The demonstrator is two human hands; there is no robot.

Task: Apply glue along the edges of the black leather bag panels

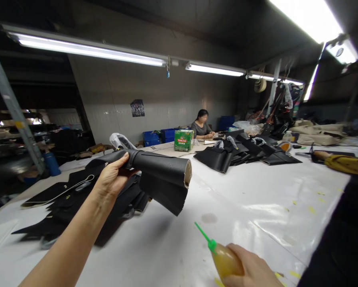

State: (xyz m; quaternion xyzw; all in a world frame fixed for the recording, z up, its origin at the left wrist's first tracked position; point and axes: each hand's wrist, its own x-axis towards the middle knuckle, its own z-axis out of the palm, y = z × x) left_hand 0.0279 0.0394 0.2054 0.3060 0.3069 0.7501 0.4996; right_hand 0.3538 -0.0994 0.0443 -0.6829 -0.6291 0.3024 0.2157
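Observation:
My left hand [115,175] pinches a black leather piece [164,171] near a strap-like band and holds it above the table. The piece is curled, its cut edge with a pale inner side facing right and a flap hanging below. In my right hand [247,267], at the lower right, is a squeeze bottle [228,261] of yellowish liquid with a green nozzle. Its thin green tip points up and left, apart from the leather. Beneath and left of my left hand lies a pile of black leather pieces [74,199], some with white cord and clear plastic on them.
Across the white table [256,203] lie more black leather pieces [241,149]. A green box [183,140] stands at the back, near a seated person [202,125]. At right, another person's yellow sleeve [345,163] reaches over the table. A blue bottle [51,163] stands at left.

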